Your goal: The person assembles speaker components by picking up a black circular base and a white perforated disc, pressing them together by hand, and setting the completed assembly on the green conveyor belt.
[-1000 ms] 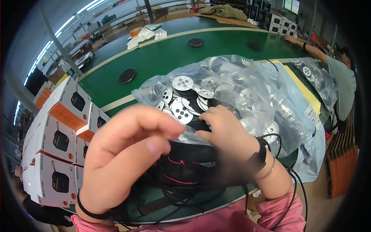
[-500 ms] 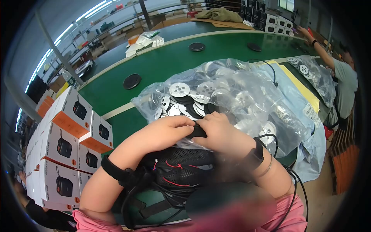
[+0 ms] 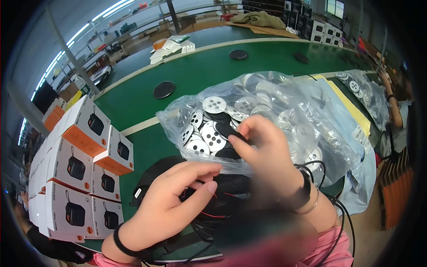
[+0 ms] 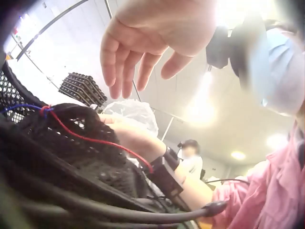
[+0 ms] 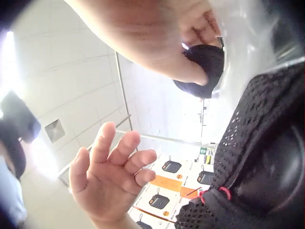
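Note:
My right hand (image 3: 267,144) pinches a black disc (image 5: 212,62) between thumb and fingers, at the mouth of a clear plastic bag (image 3: 302,115). In that bag lie several white discs (image 3: 212,137) with black dots, mixed with black ones. My left hand (image 3: 178,196) holds nothing. Its fingers are loosely bent over a black mesh bag (image 3: 231,184) with red cords, left of and nearer than the right hand. In the left wrist view the left hand (image 4: 157,43) hangs with spread, relaxed fingers.
White-and-orange speaker boxes (image 3: 73,164) are stacked at the left. Black discs (image 3: 164,89) lie apart on the green belt (image 3: 200,73). Black cables (image 3: 340,207) run by my right forearm. Another person's arm (image 3: 391,100) reaches in at the far right, near a second bag of discs (image 3: 362,89).
Half a second ago both hands met over a black disc at the bag's mouth. Now the left hand has drawn back toward me, while the right holds a black disc over the white ones.

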The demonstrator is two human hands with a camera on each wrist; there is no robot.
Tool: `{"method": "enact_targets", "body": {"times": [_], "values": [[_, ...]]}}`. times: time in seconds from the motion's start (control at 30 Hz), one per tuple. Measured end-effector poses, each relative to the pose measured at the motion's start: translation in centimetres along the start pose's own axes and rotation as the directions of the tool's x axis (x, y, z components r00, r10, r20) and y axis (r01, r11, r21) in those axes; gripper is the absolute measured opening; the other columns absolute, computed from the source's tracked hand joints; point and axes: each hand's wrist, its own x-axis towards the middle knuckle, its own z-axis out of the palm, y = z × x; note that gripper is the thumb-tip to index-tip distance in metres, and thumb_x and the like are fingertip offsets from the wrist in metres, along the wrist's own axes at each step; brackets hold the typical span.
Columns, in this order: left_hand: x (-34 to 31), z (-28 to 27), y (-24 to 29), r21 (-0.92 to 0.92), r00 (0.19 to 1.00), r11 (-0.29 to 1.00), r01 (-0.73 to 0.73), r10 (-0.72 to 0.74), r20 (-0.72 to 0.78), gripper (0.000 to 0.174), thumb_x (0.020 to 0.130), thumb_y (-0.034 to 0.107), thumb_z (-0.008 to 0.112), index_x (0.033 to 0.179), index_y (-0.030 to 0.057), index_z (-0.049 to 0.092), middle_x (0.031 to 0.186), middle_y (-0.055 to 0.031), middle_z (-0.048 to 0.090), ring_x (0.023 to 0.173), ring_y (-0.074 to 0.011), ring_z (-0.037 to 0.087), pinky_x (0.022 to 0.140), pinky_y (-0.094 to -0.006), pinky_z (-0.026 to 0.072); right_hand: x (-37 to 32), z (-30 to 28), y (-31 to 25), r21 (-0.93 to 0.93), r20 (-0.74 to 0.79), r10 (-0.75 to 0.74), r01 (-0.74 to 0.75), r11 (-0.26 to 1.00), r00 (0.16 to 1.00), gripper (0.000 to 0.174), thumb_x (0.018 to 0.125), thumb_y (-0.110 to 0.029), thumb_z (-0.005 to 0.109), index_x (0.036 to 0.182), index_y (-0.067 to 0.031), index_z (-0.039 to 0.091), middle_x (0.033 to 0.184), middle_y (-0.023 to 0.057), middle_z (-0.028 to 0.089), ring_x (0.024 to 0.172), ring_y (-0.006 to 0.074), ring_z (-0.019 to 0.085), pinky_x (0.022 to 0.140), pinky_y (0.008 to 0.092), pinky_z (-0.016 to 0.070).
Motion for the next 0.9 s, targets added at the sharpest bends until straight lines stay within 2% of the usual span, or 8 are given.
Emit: {"method": "enact_targets", "body": {"times": [0.1, 0.13, 0.27, 0.4, 0.57, 0.77, 0.83, 0.9], "values": [[0.4, 1.3, -3.3, -0.173, 0.921, 0.933, -0.317, 0.259, -0.291, 0.027, 0.073, -0.001, 0.058, 0.1, -0.0013, 0.052, 0.094, -0.0107, 0.051, 0.081, -0.0156, 0.054, 0.07, -0.0233, 0.0451, -1.7, 0.6, -2.9, 0.035, -0.016, -0.172, 0.172, 0.984, 0.985, 0.013, 0.068, -0.005, 0.062, 0.078, -0.0031, 0.054, 0.074, 0.0078, 0.056, 0.06, 0.0173, 0.053, 0.051, 0.0238, 0.0422], [0.2, 1.4, -3.8, -0.04, 0.891, 0.927, -0.374, 0.347, -0.292, 0.024, 0.073, -0.001, 0.058, 0.096, -0.0021, 0.051, 0.093, -0.0101, 0.051, 0.08, -0.0145, 0.054, 0.069, -0.0237, 0.0453, -2.4, 1.1, -3.0, 0.003, 0.031, -0.232, 0.232, 0.973, 0.972, 0.014, 0.069, -0.004, 0.062, 0.079, -0.0033, 0.054, 0.075, 0.0079, 0.056, 0.059, 0.017, 0.054, 0.05, 0.023, 0.0426], [0.1, 1.4, -5.8, -0.204, 0.889, 0.923, -0.325, 0.226, -0.397, 0.014, 0.075, -0.003, 0.055, 0.088, -0.0019, 0.05, 0.086, -0.0073, 0.049, 0.076, -0.0108, 0.053, 0.068, -0.021, 0.0439, -4.0, 3.0, -3.1, 0.151, 0.078, -0.213, 0.2, 0.968, 0.974, 0.021, 0.072, -0.005, 0.06, 0.092, -0.0021, 0.056, 0.082, 0.0101, 0.057, 0.067, 0.0211, 0.056, 0.06, 0.0267, 0.0458], [0.3, 1.1, -6.5, -0.242, 0.924, 0.945, -0.221, 0.123, -0.363, 0.012, 0.077, -0.002, 0.053, 0.089, -0.002, 0.049, 0.085, -0.0067, 0.048, 0.076, -0.0099, 0.052, 0.068, -0.02, 0.0436, -4.1, 3.2, -2.3, 0.097, 0.09, -0.256, 0.247, 0.964, 0.963, 0.02, 0.073, -0.004, 0.059, 0.093, -0.0005, 0.057, 0.084, 0.0109, 0.058, 0.068, 0.0212, 0.056, 0.061, 0.0268, 0.045], [0.7, 1.3, -6.9, -0.222, 0.926, 0.95, -0.221, 0.133, -0.353, 0.012, 0.077, -0.002, 0.053, 0.089, -0.0022, 0.051, 0.085, -0.0073, 0.048, 0.078, -0.0112, 0.054, 0.068, -0.0208, 0.0454, -4.0, 2.8, -2.4, 0.213, 0.185, 0.048, -0.088, 0.973, 0.982, 0.013, 0.074, -0.004, 0.06, 0.087, 0.0007, 0.06, 0.084, 0.0064, 0.057, 0.064, 0.0085, 0.053, 0.055, 0.0195, 0.0411], [0.8, 1.2, -6.5, -0.083, 0.9, 0.963, -0.255, 0.205, -0.385, 0.014, 0.074, -0.001, 0.058, 0.088, 0.0001, 0.059, 0.086, -0.0087, 0.054, 0.076, -0.0143, 0.056, 0.064, -0.0224, 0.0461, -3.8, 2.6, -2.1, 0.167, 0.162, 0.011, -0.038, 0.985, 0.987, 0.013, 0.075, -0.002, 0.058, 0.087, 0.0022, 0.059, 0.08, 0.0035, 0.056, 0.056, 0.0039, 0.044, 0.048, 0.017, 0.0346], [0.9, 1.0, -6.8, 0.146, 0.856, 0.933, -0.328, 0.359, -0.373, 0.015, 0.071, -0.001, 0.06, 0.086, 0.0018, 0.061, 0.084, -0.0087, 0.058, 0.074, -0.0168, 0.057, 0.062, -0.0235, 0.0456, -3.8, 2.7, -2.1, 0.182, 0.169, 0.019, -0.051, 0.982, 0.985, 0.013, 0.075, -0.002, 0.058, 0.087, 0.0026, 0.059, 0.079, 0.0032, 0.056, 0.056, 0.0038, 0.043, 0.048, 0.0171, 0.0345], [0.8, 1.0, -6.5, 0.181, 0.856, 0.934, -0.309, 0.356, -0.375, 0.015, 0.07, 0.0, 0.06, 0.086, 0.0021, 0.061, 0.083, -0.0088, 0.058, 0.073, -0.0177, 0.057, 0.061, -0.0241, 0.0455, -3.8, 2.7, -2.1, 0.196, 0.17, 0.024, -0.058, 0.979, 0.985, 0.013, 0.075, -0.002, 0.058, 0.087, 0.0029, 0.059, 0.078, 0.003, 0.055, 0.056, 0.0037, 0.043, 0.048, 0.0172, 0.0344]]}}
